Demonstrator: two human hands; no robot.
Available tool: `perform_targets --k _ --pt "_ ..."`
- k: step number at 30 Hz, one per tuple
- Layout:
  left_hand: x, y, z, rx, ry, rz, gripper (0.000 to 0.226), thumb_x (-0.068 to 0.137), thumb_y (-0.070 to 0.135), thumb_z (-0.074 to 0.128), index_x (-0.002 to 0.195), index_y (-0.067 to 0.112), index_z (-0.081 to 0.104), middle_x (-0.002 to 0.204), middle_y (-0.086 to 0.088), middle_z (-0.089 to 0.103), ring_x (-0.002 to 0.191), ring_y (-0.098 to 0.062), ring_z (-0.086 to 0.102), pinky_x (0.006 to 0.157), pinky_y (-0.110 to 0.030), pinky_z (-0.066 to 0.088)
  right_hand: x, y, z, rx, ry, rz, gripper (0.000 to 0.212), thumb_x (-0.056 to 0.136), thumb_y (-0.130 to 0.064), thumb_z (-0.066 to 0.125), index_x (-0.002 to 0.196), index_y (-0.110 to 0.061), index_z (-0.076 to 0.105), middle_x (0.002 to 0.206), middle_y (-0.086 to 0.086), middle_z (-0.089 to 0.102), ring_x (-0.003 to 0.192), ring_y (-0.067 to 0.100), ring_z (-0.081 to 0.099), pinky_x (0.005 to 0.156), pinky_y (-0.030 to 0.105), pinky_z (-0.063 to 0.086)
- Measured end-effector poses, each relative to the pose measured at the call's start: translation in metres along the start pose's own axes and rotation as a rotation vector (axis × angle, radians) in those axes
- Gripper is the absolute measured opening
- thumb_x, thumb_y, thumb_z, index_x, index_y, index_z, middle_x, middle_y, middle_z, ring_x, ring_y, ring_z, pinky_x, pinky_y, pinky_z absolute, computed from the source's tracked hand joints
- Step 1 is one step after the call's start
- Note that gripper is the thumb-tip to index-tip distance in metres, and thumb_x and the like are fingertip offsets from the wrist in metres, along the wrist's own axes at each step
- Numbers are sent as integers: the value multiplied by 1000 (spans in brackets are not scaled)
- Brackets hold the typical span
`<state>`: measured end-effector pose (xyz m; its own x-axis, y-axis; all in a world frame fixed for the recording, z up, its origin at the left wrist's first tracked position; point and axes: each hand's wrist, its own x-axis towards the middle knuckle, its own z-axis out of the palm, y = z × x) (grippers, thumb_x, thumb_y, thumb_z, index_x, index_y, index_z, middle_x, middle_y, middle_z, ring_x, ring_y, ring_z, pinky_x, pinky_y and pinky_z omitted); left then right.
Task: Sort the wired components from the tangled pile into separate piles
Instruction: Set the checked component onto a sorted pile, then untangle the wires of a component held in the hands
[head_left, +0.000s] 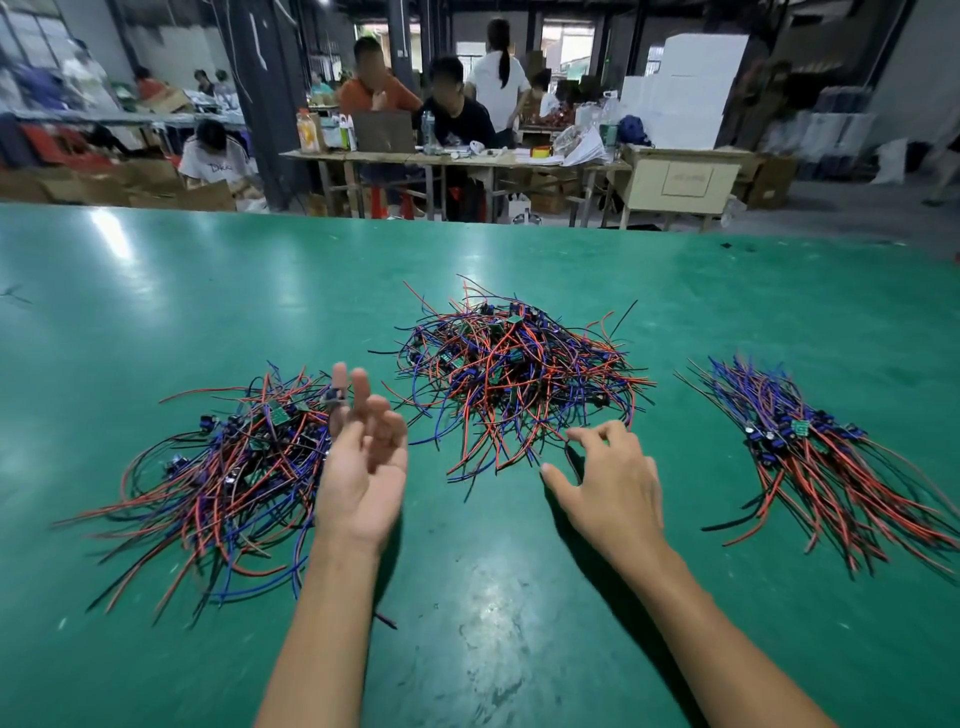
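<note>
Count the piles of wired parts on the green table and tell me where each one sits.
3. The left pile lies beside the left hand; the tangled middle pile lies just beyond the right hand; the right pile lies near the table's right edge.

tangled pile (511, 374) mid-table, two sorted piles (228, 467) flanking

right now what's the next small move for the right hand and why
Probably close the right hand on the wire ends at the near edge of the middle tangled pile and draw one component free. Its curled fingers already hover at those ends and seem to hold nothing. The left hand is open, palm up, beside the left pile; another sorted pile lies on the right.
</note>
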<state>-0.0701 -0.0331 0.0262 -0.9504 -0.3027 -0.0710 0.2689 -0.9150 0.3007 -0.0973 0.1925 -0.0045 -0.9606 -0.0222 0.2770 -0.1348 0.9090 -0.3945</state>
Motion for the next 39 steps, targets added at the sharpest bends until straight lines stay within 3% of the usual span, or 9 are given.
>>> perform_targets --k 5,10,14,19,23,28,33,36,39 --pt "3 0 -5 38 -70 71 42 96 14 47 119 42 68 110 17 73 72 -3 61 66 -19 52 6 4 -4 7 7 82 18 94 -41 63 99 -30 76 99 -1 63 102 25 60 81 34 44" --pt "3 5 -7 170 -128 70 32 93 20 59 105 45 75 107 19 71 71 -1 58 66 -17 50 5 7 -4 4 5 33 18 97 -37 58 100 -29 74 99 -2 63 101 22 60 80 33 45" --pt "0 -22 -10 1230 -116 302 19 93 26 70 104 41 74 100 11 74 81 -9 64 63 -11 48 4 2 -3 65 -33 -22 19 95 -45 61 98 -30 73 97 -5 63 97 21 62 81 33 47" --pt "-5 -59 -27 2188 -266 481 40 86 55 69 120 36 66 117 11 60 115 -14 51 93 -29 36 1 -2 -2 34 -118 -36 25 95 -51 59 95 -29 69 88 -8 65 96 22 64 70 32 40" --pt "-10 -63 -22 2050 -360 630 30 85 44 74 115 43 69 117 16 54 113 -9 41 85 -27 24 4 -2 -9 138 -101 -53 14 99 -37 57 90 -28 64 98 -5 65 97 19 60 79 33 42" --pt "-14 -65 -15 1897 -551 816 11 88 41 73 98 44 72 115 24 59 110 -5 39 88 -19 19 11 6 -15 631 -286 -150 16 96 -21 68 80 -20 69 64 -15 59 60 1 50 64 27 38" --pt "-6 -36 -7 1754 -235 1153 8 82 26 81 88 30 76 89 18 72 88 -11 57 80 -32 24 10 -2 -8 947 -234 -159 15 98 -31 63 103 -25 75 75 -17 66 60 -2 54 61 10 39" --pt "2 1 -18 1608 277 1295 17 91 34 73 98 20 78 93 2 75 87 -24 55 78 -38 39 10 7 -1 513 -39 -189 33 100 -27 55 128 -45 60 95 -15 61 63 3 51 63 23 44" --pt "5 20 -30 1593 704 1129 24 89 38 68 109 25 76 113 -5 69 107 -36 50 86 -40 38 11 4 5 169 -111 -210 51 104 -25 48 147 -51 40 105 -7 45 85 12 50 78 34 47"
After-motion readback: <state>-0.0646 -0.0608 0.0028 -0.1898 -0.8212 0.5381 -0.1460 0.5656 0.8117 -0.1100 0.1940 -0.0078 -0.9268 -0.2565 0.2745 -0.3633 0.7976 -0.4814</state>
